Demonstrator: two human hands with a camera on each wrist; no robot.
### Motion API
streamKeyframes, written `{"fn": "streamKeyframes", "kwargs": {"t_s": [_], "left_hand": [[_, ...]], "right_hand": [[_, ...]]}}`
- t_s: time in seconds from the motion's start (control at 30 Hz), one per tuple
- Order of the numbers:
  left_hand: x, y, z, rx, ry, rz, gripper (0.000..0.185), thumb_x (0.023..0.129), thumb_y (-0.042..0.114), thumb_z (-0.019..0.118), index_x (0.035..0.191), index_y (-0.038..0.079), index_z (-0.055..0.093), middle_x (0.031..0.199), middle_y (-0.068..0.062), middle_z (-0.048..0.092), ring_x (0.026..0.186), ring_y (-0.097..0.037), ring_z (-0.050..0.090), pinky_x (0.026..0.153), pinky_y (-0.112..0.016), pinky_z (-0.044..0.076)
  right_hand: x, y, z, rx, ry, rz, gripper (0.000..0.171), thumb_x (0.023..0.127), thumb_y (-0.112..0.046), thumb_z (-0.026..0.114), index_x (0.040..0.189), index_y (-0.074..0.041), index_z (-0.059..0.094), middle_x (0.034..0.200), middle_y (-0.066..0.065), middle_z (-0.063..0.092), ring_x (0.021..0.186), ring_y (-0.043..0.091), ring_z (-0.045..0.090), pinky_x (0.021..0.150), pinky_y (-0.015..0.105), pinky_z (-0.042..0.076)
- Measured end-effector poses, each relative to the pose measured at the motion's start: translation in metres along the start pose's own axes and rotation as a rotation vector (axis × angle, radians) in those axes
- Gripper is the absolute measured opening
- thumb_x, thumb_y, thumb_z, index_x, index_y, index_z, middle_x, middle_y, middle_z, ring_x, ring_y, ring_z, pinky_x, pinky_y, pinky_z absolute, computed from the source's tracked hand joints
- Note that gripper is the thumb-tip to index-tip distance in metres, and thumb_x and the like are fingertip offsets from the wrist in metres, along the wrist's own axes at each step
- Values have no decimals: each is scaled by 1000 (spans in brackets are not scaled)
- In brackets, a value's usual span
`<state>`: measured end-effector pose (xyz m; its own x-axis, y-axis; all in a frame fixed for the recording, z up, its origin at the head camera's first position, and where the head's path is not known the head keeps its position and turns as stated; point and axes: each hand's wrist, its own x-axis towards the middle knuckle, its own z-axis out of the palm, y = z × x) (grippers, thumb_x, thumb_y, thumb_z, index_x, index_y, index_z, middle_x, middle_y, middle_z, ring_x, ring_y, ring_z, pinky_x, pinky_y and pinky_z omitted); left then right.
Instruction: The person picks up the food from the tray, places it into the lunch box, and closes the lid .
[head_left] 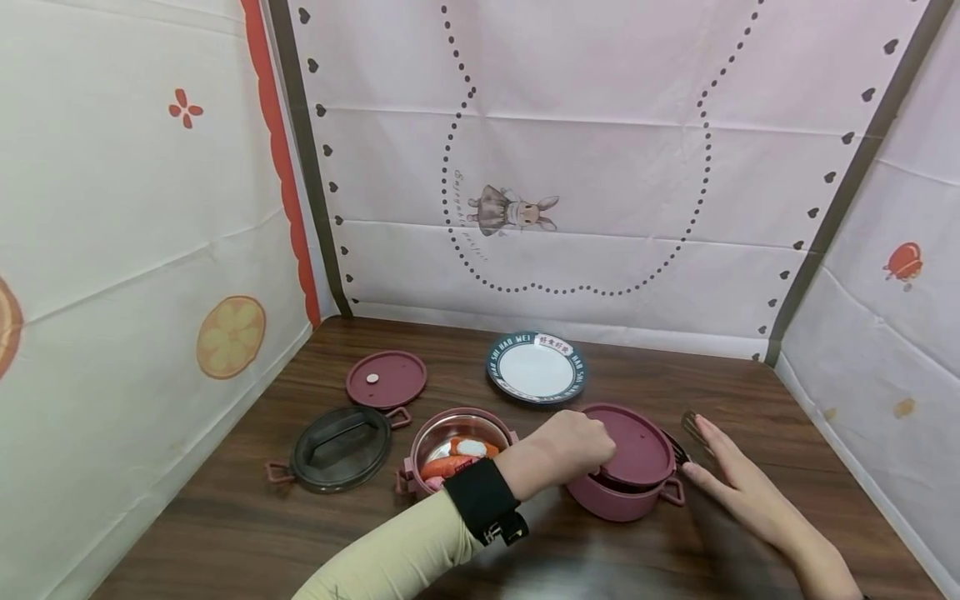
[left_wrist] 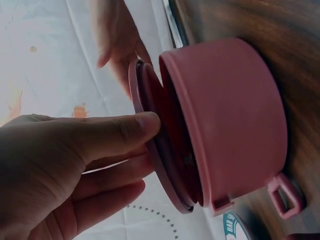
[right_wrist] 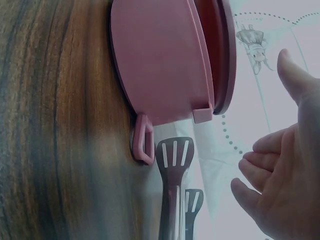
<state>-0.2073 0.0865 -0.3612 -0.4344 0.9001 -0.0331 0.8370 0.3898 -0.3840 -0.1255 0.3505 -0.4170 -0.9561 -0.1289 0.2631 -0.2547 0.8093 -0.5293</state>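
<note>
A plum-coloured pot (head_left: 613, 500) stands at the right of the table. My left hand (head_left: 566, 454) pinches its plum lid (head_left: 633, 446) by the edge, thumb on one side and fingers on the other. In the left wrist view the lid (left_wrist: 172, 165) slants over the pot (left_wrist: 230, 120), leaving a gap at the rim on the near side. Beside the pot on the right, my right hand (head_left: 750, 492) is held with straight, spread fingers and nothing in it. Tongs with slotted ends (right_wrist: 175, 157) lie next to the pot's side handle (right_wrist: 143, 140).
Left of my forearm is a second pot (head_left: 423, 437) holding orange food pieces (head_left: 453, 464). Farther left sits a dark-lidded pan (head_left: 341, 454), with a round plum lid (head_left: 397, 379) behind it. A blue-rimmed plate (head_left: 536, 371) stands at the back; cloth walls enclose the table.
</note>
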Motion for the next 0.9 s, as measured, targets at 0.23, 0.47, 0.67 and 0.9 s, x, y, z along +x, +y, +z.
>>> {"fn": "streamKeyframes", "kwargs": {"t_s": [0.23,0.47,0.67,0.9], "left_hand": [[2,7,7,10,-27,-6,11,96,30,67,98,34,76,84,13,70,69,-4,52,65,-17,48],[2,10,11,23,-29,-12,14,98,26,64,95,35,75,86,14,69,70,-3,53,65,-18,49],[0,10,11,-4,-37,-23,11,97,28,66,95,34,75,86,13,66,71,-4,50,64,-17,45],[-2,-7,11,-195,73,-75,28,100,44,58,119,28,71,118,12,70,106,-3,65,86,-18,54]], "right_hand": [[1,-3,2,25,-17,30,74,102,-34,55,161,-14,15,164,22,21,150,41,21,120,21,10],[6,-11,5,63,-33,27,76,101,-33,57,161,-12,16,165,23,19,148,49,21,110,70,24],[11,-18,7,61,-45,18,78,100,-34,58,161,-12,14,165,23,18,148,52,19,106,76,25],[22,-32,8,22,-33,-8,74,103,-36,53,161,-11,14,166,20,16,149,49,19,107,74,25]]}}
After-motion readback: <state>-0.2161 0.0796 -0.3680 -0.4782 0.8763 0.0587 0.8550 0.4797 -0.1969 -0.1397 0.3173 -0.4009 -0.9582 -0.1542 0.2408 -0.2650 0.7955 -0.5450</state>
